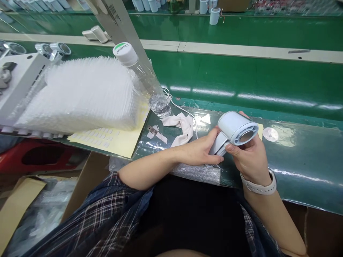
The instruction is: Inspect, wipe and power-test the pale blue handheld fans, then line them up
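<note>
Both hands grip a pale blue handheld fan (227,123) over the table's near part. Its round end, with spokes around a grey centre, faces down and to the right. My left hand (205,150) is closed around the handle, with the thumb stretched along it. The fingers of my right hand (250,155) wrap behind the barrel while its thumb presses near where barrel and handle join. To the left of my left hand lie a crumpled white cloth strip (184,126) and a small metal blade (157,134).
A clear water bottle (158,101) stands beside a slanted grey post (120,25). Left of it, a thick stack of bubble-wrap bags (85,92) rests by a yellow label sheet (112,142). A white cable (184,110) crosses the tabletop. Below left is an open carton (24,203).
</note>
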Available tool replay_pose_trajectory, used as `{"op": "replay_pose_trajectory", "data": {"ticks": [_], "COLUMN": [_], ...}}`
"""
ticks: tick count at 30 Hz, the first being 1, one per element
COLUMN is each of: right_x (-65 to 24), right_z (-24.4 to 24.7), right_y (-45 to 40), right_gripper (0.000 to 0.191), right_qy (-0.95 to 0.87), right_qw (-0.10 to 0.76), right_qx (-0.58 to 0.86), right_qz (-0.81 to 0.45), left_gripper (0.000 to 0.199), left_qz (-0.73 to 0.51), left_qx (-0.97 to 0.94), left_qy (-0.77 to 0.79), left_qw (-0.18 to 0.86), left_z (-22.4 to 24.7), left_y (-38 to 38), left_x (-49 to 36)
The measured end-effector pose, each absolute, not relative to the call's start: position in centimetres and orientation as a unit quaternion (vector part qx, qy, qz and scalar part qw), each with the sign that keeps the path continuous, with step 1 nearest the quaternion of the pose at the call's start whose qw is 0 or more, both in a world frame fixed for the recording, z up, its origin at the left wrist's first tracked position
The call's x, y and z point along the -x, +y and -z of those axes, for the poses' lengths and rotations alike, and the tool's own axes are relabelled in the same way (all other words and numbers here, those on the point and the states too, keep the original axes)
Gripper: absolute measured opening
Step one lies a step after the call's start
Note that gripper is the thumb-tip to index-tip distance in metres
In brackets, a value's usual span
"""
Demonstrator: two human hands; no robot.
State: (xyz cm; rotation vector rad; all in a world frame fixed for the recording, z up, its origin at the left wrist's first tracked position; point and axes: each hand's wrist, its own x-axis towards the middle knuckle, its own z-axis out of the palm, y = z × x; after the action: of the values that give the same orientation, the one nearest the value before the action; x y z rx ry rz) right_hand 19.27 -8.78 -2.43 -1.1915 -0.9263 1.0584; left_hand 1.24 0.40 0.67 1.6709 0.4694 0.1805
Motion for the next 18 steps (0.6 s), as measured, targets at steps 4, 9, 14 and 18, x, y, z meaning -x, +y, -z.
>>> {"op": "replay_pose_trajectory", "data": {"ticks": [4,9,14,18], "right_x": [-19.6,-19.4,-18.7,-18.5], "right_z": [2.7,2.2,2.1,2.6], "right_y": [-8.3,-8.0,-8.0,-7.9], "right_gripper": [0.101,0.074,0.076,0.092], "right_qy": [-0.407,-0.403,-0.390,-0.384], "right_qw": [0.589,0.581,0.597,0.601], "right_qx": [0.512,0.461,0.452,0.477], "right_qz": [-0.475,-0.536,-0.536,-0.514], "left_gripper": [0.089,0.077,0.073,0.079], "left_qz": [-0.098,-0.107,-0.114,-0.112], "left_qx": [-0.691,-0.548,-0.588,-0.656], "left_qy": [0.191,0.172,0.200,0.221], "left_qw": [0.690,0.812,0.775,0.713], "left_z": [0.1,0.5,0.2,0.0], "left_y": [0.6,0.4,0.3,0.1], "left_x": [-1.5,-1.7,-1.6,-1.6]}}
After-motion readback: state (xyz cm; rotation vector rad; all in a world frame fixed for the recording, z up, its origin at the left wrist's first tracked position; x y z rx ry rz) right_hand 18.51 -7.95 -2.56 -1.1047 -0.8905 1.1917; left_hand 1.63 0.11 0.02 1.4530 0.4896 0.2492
